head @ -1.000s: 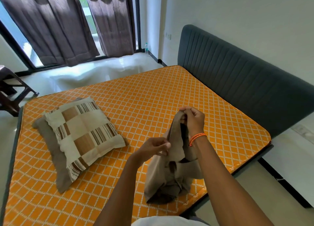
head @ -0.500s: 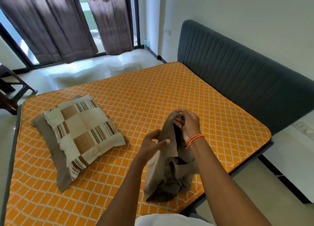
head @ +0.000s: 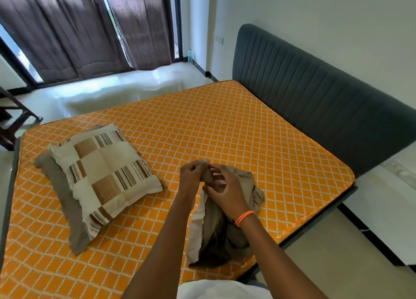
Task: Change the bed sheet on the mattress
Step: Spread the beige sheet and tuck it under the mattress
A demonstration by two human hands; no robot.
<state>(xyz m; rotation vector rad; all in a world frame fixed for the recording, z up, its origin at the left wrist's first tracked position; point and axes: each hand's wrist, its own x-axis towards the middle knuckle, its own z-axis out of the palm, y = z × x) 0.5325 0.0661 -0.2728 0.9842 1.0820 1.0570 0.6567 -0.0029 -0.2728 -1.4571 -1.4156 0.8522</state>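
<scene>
A bare orange mattress with a white diamond pattern fills the bed. A bunched grey-brown bed sheet rests on its near edge. My left hand pinches the top edge of the sheet and lifts it. My right hand, with an orange band at the wrist, is just beside it with fingers loosely curled at the same fabric; whether it grips the sheet is not clear.
Two stacked pillows, one checked, one grey-brown, lie on the mattress at the left. A dark padded headboard runs along the right. Dark curtains hang at the back, a water bottle stands on the floor, and dark furniture stands at far left.
My hands have come together at the top of the sheet. The left hand has taken the raised edge, and the right hand has shifted lower along the fabric.
</scene>
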